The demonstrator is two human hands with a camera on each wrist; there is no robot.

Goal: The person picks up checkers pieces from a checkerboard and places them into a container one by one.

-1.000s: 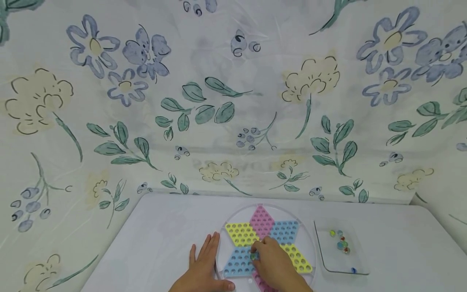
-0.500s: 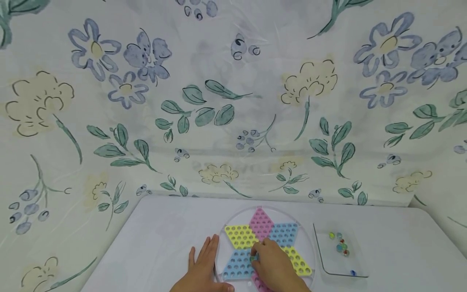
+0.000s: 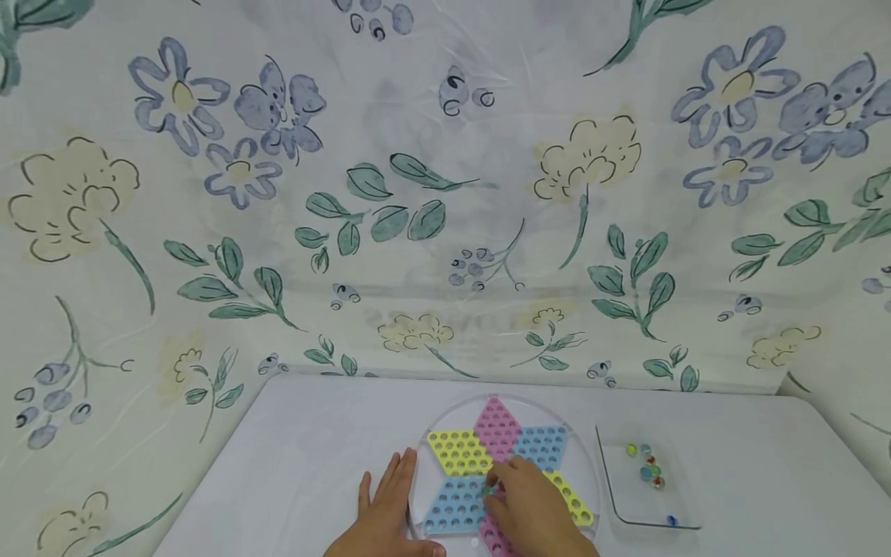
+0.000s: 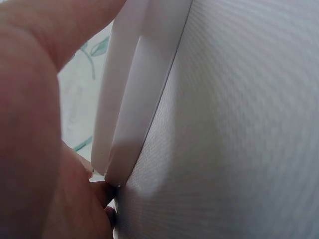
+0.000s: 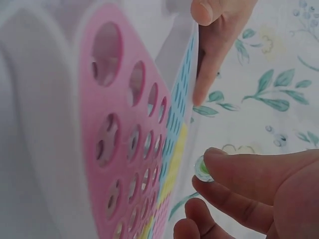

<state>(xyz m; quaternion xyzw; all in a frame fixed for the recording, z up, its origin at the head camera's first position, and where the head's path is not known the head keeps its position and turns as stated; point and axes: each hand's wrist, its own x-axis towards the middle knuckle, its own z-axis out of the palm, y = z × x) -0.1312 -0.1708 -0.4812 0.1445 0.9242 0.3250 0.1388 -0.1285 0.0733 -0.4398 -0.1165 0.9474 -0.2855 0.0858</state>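
Observation:
A round white Chinese checkers board (image 3: 581, 464) with a pink, yellow and blue star of holes lies on the table in the head view. My left hand (image 3: 383, 503) is at the board's left side, fingers straight and the thumb near its front edge. Low over the star's middle, my right hand (image 3: 532, 503) pinches a marble. In the right wrist view this marble (image 5: 201, 170) is clear with green inside, between thumb and index finger, apart from the board. The left wrist view has the board's rim (image 4: 124, 94) beside the left hand.
A clear plastic tray (image 3: 626, 503) stands right of the board. Several coloured marbles (image 3: 651, 470) lie in it, with a blue one (image 3: 671, 521) at its front edge. A floral cloth (image 3: 445, 232) hangs behind the white table (image 3: 306, 456).
My right hand, still pinching the marble, has shifted slightly to the right over the board. The left hand has stayed at the board's side.

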